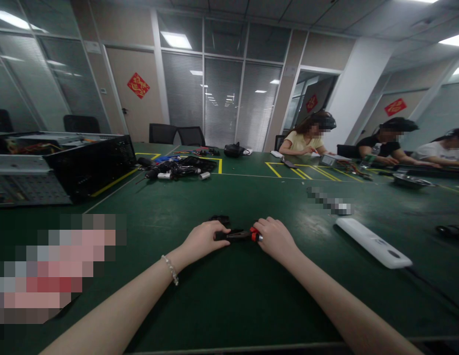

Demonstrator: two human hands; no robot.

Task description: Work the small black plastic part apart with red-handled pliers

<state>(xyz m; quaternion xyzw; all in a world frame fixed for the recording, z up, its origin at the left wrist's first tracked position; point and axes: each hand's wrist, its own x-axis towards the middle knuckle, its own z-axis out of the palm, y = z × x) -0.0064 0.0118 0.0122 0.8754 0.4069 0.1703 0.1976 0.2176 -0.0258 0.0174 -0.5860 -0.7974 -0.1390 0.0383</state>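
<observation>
Both my hands rest on the green table [229, 291] in front of me, gripping one slim tool between them. My left hand [203, 240] is closed round the black end of the tool [235, 235]. My right hand [276, 238] is closed round its red end [254, 234]. The tool lies roughly level, just above the table top. A small black part [219, 218] lies right behind my left hand. A beaded bracelet [171, 269] sits on my left wrist.
An open black computer case [66, 165] stands at the left. A pile of tools and parts [177, 167] lies farther back. A white power strip [373, 242] lies to the right. Three people sit working at the far right of the table.
</observation>
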